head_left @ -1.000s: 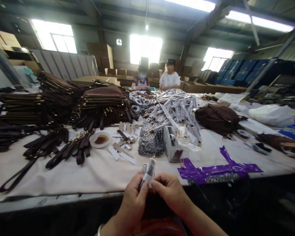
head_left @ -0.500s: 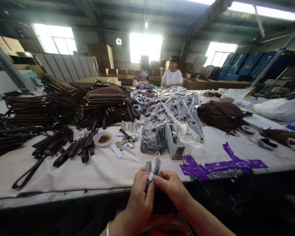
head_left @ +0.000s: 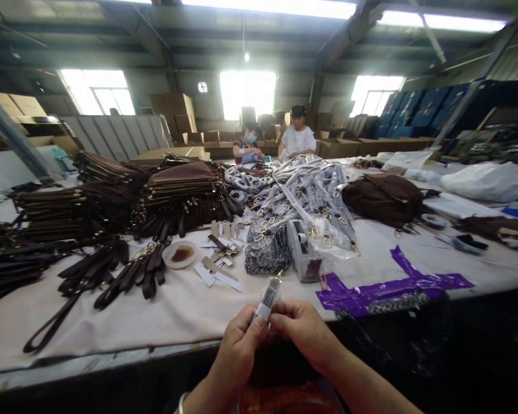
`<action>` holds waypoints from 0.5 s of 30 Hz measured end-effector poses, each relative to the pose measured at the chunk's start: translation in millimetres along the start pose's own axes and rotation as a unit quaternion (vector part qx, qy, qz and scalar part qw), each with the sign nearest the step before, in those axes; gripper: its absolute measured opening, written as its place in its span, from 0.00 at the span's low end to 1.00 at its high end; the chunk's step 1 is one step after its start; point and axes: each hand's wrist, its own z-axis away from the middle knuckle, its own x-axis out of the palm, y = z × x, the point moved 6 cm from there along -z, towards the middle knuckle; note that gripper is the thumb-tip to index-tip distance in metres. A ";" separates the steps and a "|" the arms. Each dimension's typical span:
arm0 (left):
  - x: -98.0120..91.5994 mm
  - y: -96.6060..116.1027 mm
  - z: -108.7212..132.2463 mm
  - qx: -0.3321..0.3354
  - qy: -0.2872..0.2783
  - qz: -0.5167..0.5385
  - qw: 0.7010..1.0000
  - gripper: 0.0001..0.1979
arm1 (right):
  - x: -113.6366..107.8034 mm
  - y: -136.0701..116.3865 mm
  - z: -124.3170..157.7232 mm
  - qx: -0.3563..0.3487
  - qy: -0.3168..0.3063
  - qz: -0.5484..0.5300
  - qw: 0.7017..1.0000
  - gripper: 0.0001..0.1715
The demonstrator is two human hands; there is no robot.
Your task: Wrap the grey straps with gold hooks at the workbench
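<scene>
A folded strap (head_left: 268,292) in clear plastic, with a gold clasp at its top and a white band around it, is held over the table's front edge. My left hand (head_left: 242,333) is closed on its lower end. On the band's right side, my right hand (head_left: 294,322) pinches with thumb and fingers; whether it grips the band or the plastic is too small to tell. Just beyond stand a black-and-white patterned pouch (head_left: 265,253) and a grey tape dispenser (head_left: 302,253). Behind them lies a heap of plastic-wrapped straps (head_left: 315,184) with gold clasps.
Stacked brown pouches (head_left: 183,181), dark wrist straps (head_left: 149,267), a round dish (head_left: 180,254) and paper strips (head_left: 218,270) lie left. Purple tape (head_left: 397,290) and a brown bag (head_left: 384,198) are right. Two people (head_left: 299,135) are across the table.
The view has tipped upward slightly. The wrapped strap has turned in my hands, and its white band now shows wider and flatter. Both hands remain together at it.
</scene>
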 end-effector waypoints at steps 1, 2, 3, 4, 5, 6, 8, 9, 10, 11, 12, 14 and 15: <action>1.2 -4.3 -0.2 -0.014 -0.006 0.036 0.999 0.19 | 0.5 -1.1 0.1 -0.005 -0.005 0.003 1.000 0.21; 2.7 -8.4 -0.2 -0.028 -0.011 0.072 0.997 0.19 | 0.6 -2.0 0.5 -0.010 -0.010 0.008 1.000 0.21; 4.4 -12.0 -0.1 -0.040 -0.015 0.104 0.994 0.19 | 0.4 -2.9 1.1 -0.015 -0.013 0.013 1.000 0.22; 6.0 -14.9 0.1 -0.050 -0.017 0.131 0.990 0.19 | 0.2 -3.9 1.9 -0.020 -0.016 0.019 0.999 0.22; 7.2 -17.2 0.3 -0.057 -0.017 0.150 0.987 0.18 | -0.2 -5.1 2.9 -0.026 -0.018 0.025 0.999 0.21; 8.3 -18.7 0.6 -0.063 -0.016 0.164 0.984 0.18 | -0.5 -6.5 4.0 -0.031 -0.019 0.031 0.999 0.20; 9.7 -19.4 1.1 -0.067 -0.012 0.181 0.981 0.17 | -1.0 -10.0 6.2 -0.048 -0.021 0.054 0.997 0.18; 10.3 -18.7 1.3 -0.066 -0.011 0.185 0.980 0.18 | -1.0 -11.7 7.0 -0.059 -0.021 0.073 0.995 0.17; 10.9 -17.4 1.4 -0.063 -0.011 0.184 0.981 0.18 | -0.9 -13.2 7.6 -0.074 -0.019 0.099 0.992 0.17; 11.4 -15.9 1.6 -0.059 -0.012 0.177 0.982 0.19 | -1.1 -14.3 8.0 -0.091 -0.013 0.131 0.987 0.16; 11.9 -14.5 1.7 -0.056 -0.012 0.165 0.985 0.20 | -1.6 -14.6 8.1 -0.107 0.000 0.164 0.981 0.16; 12.6 -12.4 2.0 -0.045 -0.012 0.123 0.991 0.22 | -4.2 -11.7 7.1 -0.120 0.039 0.211 0.969 0.14; 12.6 -11.6 2.1 -0.035 -0.009 0.090 0.995 0.23 | -5.7 -8.8 6.1 -0.117 0.058 0.221 0.966 0.14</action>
